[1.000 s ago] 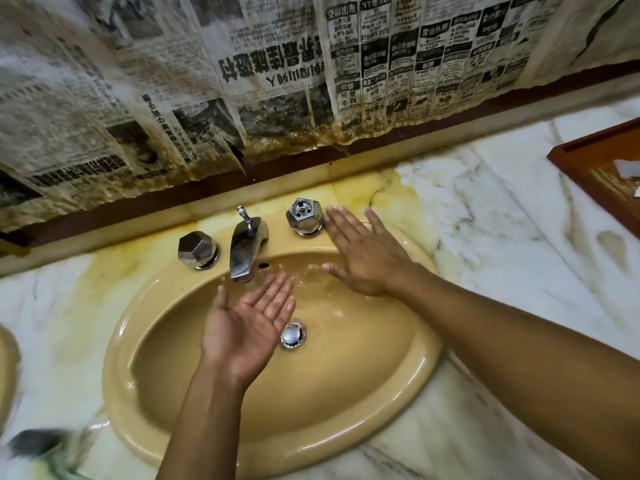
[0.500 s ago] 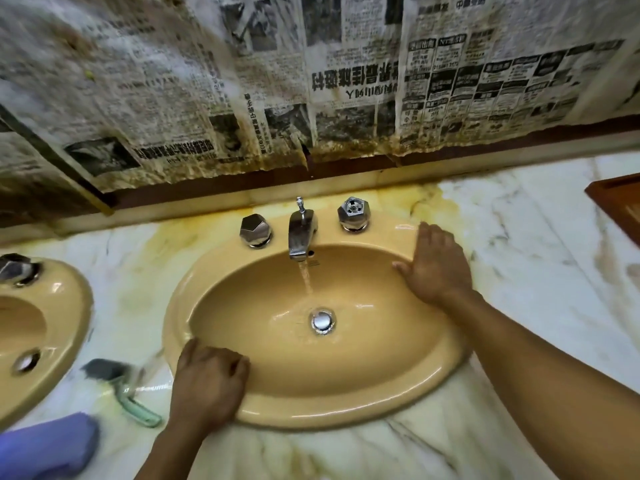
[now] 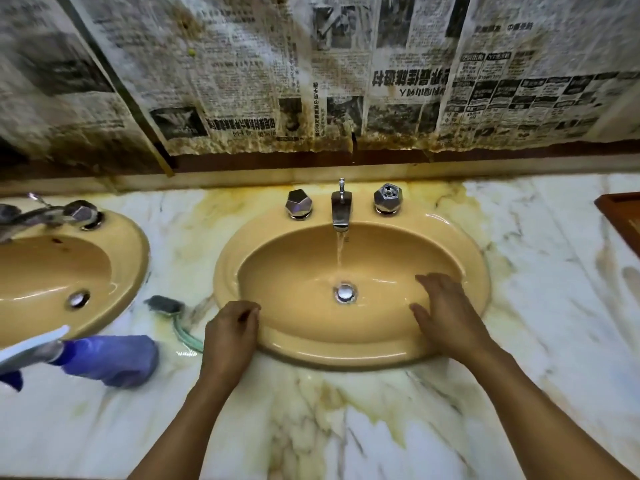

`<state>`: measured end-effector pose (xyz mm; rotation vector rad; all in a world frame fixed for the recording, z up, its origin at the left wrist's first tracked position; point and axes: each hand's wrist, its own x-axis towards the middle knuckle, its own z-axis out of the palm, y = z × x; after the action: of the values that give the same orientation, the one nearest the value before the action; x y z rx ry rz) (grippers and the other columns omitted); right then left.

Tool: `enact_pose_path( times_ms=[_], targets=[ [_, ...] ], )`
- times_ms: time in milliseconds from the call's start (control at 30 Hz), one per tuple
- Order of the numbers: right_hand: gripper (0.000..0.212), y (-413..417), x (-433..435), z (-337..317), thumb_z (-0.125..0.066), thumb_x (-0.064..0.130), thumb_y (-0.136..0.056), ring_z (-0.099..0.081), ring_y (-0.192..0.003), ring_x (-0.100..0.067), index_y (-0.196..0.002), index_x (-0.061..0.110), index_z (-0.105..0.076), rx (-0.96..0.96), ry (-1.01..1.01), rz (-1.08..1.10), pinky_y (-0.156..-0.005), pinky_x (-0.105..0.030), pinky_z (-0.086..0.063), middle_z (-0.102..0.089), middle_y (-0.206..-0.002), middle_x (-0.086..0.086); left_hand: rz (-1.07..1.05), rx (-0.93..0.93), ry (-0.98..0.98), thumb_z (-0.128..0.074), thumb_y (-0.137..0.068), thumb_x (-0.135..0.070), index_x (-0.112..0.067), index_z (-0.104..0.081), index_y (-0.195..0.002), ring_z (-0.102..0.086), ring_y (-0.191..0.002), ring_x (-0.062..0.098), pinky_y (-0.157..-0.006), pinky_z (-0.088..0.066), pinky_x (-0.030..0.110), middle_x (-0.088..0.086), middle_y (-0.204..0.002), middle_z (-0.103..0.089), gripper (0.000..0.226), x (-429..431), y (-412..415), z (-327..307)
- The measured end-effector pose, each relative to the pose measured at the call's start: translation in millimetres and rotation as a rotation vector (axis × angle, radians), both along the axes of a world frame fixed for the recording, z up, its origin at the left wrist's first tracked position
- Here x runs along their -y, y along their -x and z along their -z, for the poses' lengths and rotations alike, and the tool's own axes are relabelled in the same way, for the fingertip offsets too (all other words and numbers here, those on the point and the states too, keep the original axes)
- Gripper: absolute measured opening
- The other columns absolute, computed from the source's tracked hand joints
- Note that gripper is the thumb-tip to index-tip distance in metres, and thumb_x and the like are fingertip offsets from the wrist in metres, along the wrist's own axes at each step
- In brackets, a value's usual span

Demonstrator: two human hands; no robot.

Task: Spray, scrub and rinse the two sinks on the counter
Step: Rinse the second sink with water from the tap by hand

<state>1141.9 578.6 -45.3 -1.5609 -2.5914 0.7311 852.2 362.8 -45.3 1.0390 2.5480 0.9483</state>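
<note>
A yellow oval sink (image 3: 450, 233) sits in the marble counter in front of me, with water running from its chrome tap (image 3: 341, 211) toward the drain (image 3: 345, 293). My left hand (image 3: 230, 332) rests on the sink's front left rim, fingers curled, holding nothing. My right hand (image 3: 445, 310) lies flat, fingers straight, on the bowl's wet right inner wall. A second yellow sink (image 3: 114, 244) is at the left edge. A blue spray bottle (image 3: 107, 356) lies on its side between the sinks, and a scrub brush (image 3: 169, 311) with a green handle lies by the near sink's left rim.
Two faceted chrome knobs (image 3: 298, 203) (image 3: 388, 199) flank the tap. Stained newspaper (image 3: 346, 81) covers the wall behind. A dark wooden tray (image 3: 621, 216) pokes in at the right edge. The marble counter (image 3: 346, 427) is yellow-stained around the sink.
My view has shifted left and back. My right hand slid from the right rim down into the bowl. My left hand stays on the front left rim.
</note>
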Motion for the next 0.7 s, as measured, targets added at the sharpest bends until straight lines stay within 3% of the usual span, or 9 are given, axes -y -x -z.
enact_pose_path(
  times_ms=[67,133,200,267,433,567,700],
  targets=[
    [0.054,14,14,0,-0.068,0.026,-0.097,-0.048,-0.135,-0.032,-0.147,0.013,-0.053,-0.042,0.062,-0.031,-0.115,-0.039,-0.036,-0.051,-0.146,-0.012,-0.103,-0.056,0.033,-0.066,-0.096,-0.010,-0.013,-0.074,-0.110,-0.064,-0.107,0.030,-0.092,-0.051,0.041,0.007,-0.114,-0.070,0.016,14,9,-3],
    [0.049,28,28,0,-0.068,0.028,-0.097,-0.052,-0.132,-0.029,-0.144,0.016,-0.057,-0.051,0.126,-0.049,-0.111,-0.034,-0.038,-0.056,-0.142,-0.009,-0.236,-0.077,0.233,-0.064,-0.097,-0.016,-0.011,-0.065,-0.127,-0.055,-0.122,0.035,-0.100,-0.049,0.049,0.014,-0.131,-0.058,0.030,26,22,-9],
    [0.045,41,41,0,-0.068,0.029,-0.098,-0.057,-0.126,-0.025,-0.140,0.018,-0.061,-0.060,0.198,-0.046,-0.105,-0.031,-0.041,-0.063,-0.136,-0.007,-0.318,0.000,0.458,-0.062,-0.098,-0.019,-0.006,-0.050,-0.140,-0.047,-0.128,0.039,-0.099,-0.049,0.052,0.018,-0.139,-0.046,0.045,37,36,-14],
    [0.040,53,54,1,-0.068,0.029,-0.098,-0.062,-0.115,-0.020,-0.136,0.020,-0.065,-0.073,0.282,-0.028,-0.099,-0.031,-0.045,-0.069,-0.125,-0.003,-0.342,0.108,0.533,-0.059,-0.098,-0.016,-0.003,-0.043,-0.140,-0.047,-0.127,0.041,-0.096,-0.051,0.052,0.018,-0.135,-0.042,0.046,41,44,-15],
    [0.030,79,74,6,-0.066,0.026,-0.098,-0.064,-0.098,-0.009,-0.127,0.023,-0.071,-0.141,0.370,0.004,-0.091,-0.026,-0.048,-0.070,-0.103,0.011,-0.438,0.212,0.403,-0.057,-0.096,-0.003,-0.004,-0.041,-0.138,-0.053,-0.121,0.042,-0.092,-0.053,0.050,0.021,-0.135,-0.045,0.046,31,51,-17],
    [0.021,105,78,2,-0.068,0.022,-0.097,-0.065,-0.091,0.002,-0.116,0.028,-0.075,-0.297,0.442,0.057,-0.078,-0.006,-0.041,-0.072,-0.099,0.013,-0.468,0.240,0.158,-0.056,-0.090,0.004,-0.006,-0.042,-0.145,-0.054,-0.124,0.040,-0.100,-0.048,0.048,0.019,-0.140,-0.052,0.058,24,47,-21],
    [0.019,132,72,-4,-0.065,0.015,-0.099,-0.074,-0.090,-0.016,-0.111,0.025,-0.073,-0.557,0.631,0.183,-0.084,-0.030,-0.054,-0.077,-0.099,0.000,-0.405,0.250,0.014,-0.062,-0.095,-0.005,-0.006,-0.059,-0.137,-0.061,-0.117,0.033,-0.097,-0.046,0.035,0.013,-0.129,-0.066,0.042,3,31,-31]
  ],
)
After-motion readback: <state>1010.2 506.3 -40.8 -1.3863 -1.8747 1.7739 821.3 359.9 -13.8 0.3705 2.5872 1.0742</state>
